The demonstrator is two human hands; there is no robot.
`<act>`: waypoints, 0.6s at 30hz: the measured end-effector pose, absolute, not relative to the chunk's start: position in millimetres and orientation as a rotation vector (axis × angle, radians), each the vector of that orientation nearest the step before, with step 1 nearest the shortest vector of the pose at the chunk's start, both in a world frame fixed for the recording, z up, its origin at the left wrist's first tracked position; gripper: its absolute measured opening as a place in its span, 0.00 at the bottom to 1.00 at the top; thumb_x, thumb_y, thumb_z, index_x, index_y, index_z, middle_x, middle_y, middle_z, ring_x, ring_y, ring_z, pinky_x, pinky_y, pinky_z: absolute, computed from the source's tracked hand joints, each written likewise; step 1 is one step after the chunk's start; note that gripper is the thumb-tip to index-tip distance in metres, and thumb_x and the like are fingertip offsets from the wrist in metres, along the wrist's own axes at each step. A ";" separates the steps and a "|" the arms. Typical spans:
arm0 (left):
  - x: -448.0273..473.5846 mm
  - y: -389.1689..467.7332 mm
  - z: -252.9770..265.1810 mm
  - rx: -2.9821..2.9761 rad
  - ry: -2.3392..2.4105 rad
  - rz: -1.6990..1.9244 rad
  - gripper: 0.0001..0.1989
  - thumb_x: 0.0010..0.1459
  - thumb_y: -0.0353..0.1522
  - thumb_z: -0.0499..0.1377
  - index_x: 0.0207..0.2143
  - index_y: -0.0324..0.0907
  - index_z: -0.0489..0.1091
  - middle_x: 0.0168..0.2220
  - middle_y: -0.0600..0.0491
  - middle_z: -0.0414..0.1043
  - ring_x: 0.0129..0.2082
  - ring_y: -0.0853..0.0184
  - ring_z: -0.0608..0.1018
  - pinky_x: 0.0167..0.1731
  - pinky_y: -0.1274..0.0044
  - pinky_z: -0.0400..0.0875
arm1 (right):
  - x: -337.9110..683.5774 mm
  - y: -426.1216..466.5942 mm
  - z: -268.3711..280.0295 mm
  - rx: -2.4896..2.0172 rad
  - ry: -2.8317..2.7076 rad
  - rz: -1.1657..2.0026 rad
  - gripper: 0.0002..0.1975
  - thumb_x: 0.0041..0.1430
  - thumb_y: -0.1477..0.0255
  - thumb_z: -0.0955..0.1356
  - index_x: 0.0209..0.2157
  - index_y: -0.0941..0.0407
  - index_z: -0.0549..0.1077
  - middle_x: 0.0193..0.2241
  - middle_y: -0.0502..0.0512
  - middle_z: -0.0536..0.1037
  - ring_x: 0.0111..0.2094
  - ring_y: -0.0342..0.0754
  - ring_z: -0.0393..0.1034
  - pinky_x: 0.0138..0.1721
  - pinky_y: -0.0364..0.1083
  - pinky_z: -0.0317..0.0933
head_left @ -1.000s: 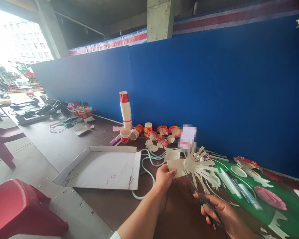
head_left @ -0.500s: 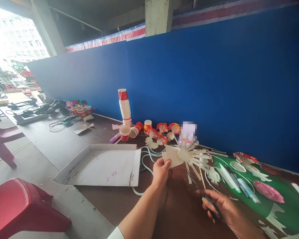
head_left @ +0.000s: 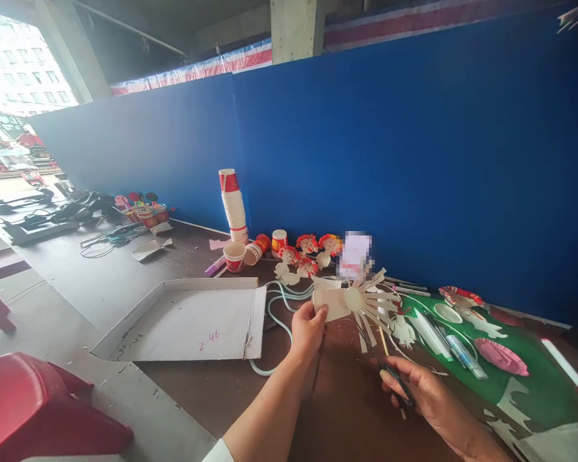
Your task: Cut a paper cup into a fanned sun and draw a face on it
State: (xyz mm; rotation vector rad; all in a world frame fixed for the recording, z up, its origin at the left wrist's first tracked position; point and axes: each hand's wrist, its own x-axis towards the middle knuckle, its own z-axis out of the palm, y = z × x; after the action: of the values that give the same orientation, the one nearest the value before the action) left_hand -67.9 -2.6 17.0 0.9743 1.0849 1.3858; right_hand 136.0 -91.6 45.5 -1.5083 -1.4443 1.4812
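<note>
My left hand (head_left: 308,332) pinches the broad, uncut side of a cut-open paper cup (head_left: 334,303). Its round base sits in the middle, and narrow strips fan out to the right and below. Black-handled scissors (head_left: 399,386) are in my right hand (head_left: 424,391), fingers through the loops. Their blades point up and left, close to the lower strips; whether they touch the paper I cannot tell. A thin wooden stick (head_left: 383,339) shows behind the scissors. Cut-paper figures with red fringed heads (head_left: 328,245) lie beyond the cup, against the blue panel.
A shallow white cardboard tray (head_left: 183,327) lies left of my arm, beside a pale cord (head_left: 274,314). Behind it rises a tall stack of paper cups (head_left: 234,208). On the right, a green mat (head_left: 496,378) carries markers, a pink fluted paper piece (head_left: 501,357) and scraps. A red stool (head_left: 48,410) stands lower left.
The view has turned slightly right, so the scene sits further left. Both hands keep their holds on the cup and scissors, with little movement between them.
</note>
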 end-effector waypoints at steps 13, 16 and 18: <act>-68.3 -2.5 17.2 0.993 1.117 1.391 0.15 0.47 0.43 0.62 0.26 0.40 0.68 0.19 0.59 0.61 0.17 0.75 0.59 0.18 0.81 0.53 | 134.1 -95.2 45.5 -1.453 -1.436 1.509 0.34 0.44 0.41 0.66 0.40 0.56 0.72 0.26 0.51 0.70 0.27 0.46 0.66 0.28 0.44 0.59; -69.1 -2.4 17.8 1.015 1.119 1.401 0.14 0.47 0.42 0.62 0.26 0.40 0.69 0.19 0.59 0.61 0.17 0.75 0.59 0.18 0.81 0.53 | 130.8 -96.6 46.2 -1.435 -1.395 1.464 0.34 0.44 0.41 0.66 0.39 0.56 0.73 0.25 0.50 0.70 0.26 0.45 0.65 0.26 0.43 0.58; -69.2 -2.2 17.9 1.017 1.118 1.396 0.14 0.48 0.42 0.61 0.26 0.40 0.68 0.19 0.59 0.61 0.17 0.75 0.59 0.18 0.81 0.53 | 130.4 -96.4 44.6 -1.418 -1.391 1.477 0.32 0.45 0.42 0.66 0.39 0.56 0.73 0.25 0.50 0.70 0.26 0.44 0.65 0.25 0.43 0.58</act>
State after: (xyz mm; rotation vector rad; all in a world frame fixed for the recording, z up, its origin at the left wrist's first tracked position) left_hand -69.2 -2.2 17.9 1.0171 1.1182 1.3963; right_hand 130.4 -96.4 44.6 -1.4175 -1.3913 1.4769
